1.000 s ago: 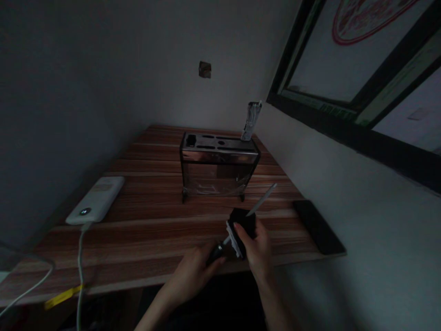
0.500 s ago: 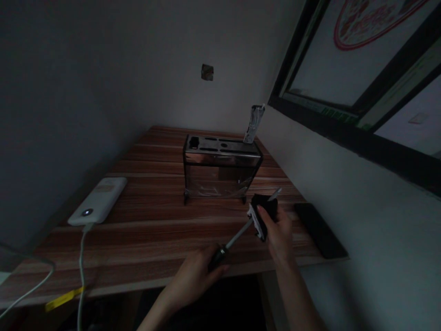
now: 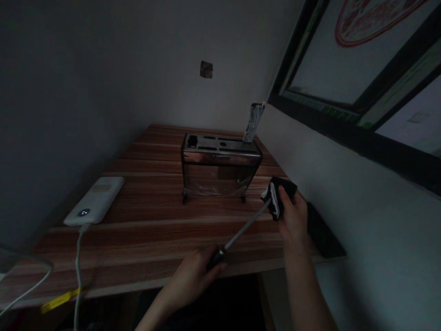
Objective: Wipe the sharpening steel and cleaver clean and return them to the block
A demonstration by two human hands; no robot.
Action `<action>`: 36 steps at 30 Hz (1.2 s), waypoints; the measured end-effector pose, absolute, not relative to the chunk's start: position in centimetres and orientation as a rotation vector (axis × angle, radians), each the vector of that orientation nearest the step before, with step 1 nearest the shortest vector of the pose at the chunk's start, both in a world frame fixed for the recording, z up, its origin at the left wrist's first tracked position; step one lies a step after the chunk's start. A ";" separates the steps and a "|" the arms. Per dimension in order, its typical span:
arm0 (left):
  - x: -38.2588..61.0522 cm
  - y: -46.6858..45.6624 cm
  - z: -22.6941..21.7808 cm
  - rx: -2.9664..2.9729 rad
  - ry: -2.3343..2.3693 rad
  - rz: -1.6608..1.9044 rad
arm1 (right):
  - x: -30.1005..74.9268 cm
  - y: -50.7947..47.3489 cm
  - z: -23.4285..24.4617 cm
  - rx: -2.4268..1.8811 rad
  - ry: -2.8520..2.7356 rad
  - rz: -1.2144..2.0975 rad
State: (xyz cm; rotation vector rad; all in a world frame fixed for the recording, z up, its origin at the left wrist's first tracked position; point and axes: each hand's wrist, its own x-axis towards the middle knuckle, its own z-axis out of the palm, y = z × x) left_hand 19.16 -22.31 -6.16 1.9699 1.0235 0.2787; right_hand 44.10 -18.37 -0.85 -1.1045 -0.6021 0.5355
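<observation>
Near the front edge of the table, my left hand [image 3: 195, 276] is closed round the black handle of a sharpening steel [image 3: 243, 230]. Its thin grey rod points up and to the right. My right hand [image 3: 291, 211] pinches a folded black cloth with a white inner side [image 3: 274, 197] round the far end of the rod, so the tip is hidden. Behind the hands stands a knife block [image 3: 222, 156] with a slotted metal top and clear sides. A plastic-wrapped handle [image 3: 254, 122] sticks up from its right end.
On the left lies a white power bank [image 3: 98, 200] with a white cable [image 3: 78, 271] hanging over the table edge, a yellow tag [image 3: 60, 301] on it. A dark phone-like slab [image 3: 325, 232] lies by the right wall. The wood-grained table [image 3: 144, 202] meets walls behind and on the right.
My right hand has slid the cloth up and to the right along the rod, covering the tip that showed before. My left hand has stayed almost still on the handle.
</observation>
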 end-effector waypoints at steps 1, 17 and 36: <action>19.2 -22.3 -6.1 1.969 1.023 0.277 | 44.1 -18.4 -0.9 -1.108 -0.600 0.541; 19.5 -22.0 -5.8 1.944 1.056 0.281 | 39.9 -20.7 -4.1 -1.181 -0.633 0.851; 19.6 -22.1 -6.1 1.950 1.002 0.349 | 34.1 -25.1 -7.8 -1.300 -0.788 0.931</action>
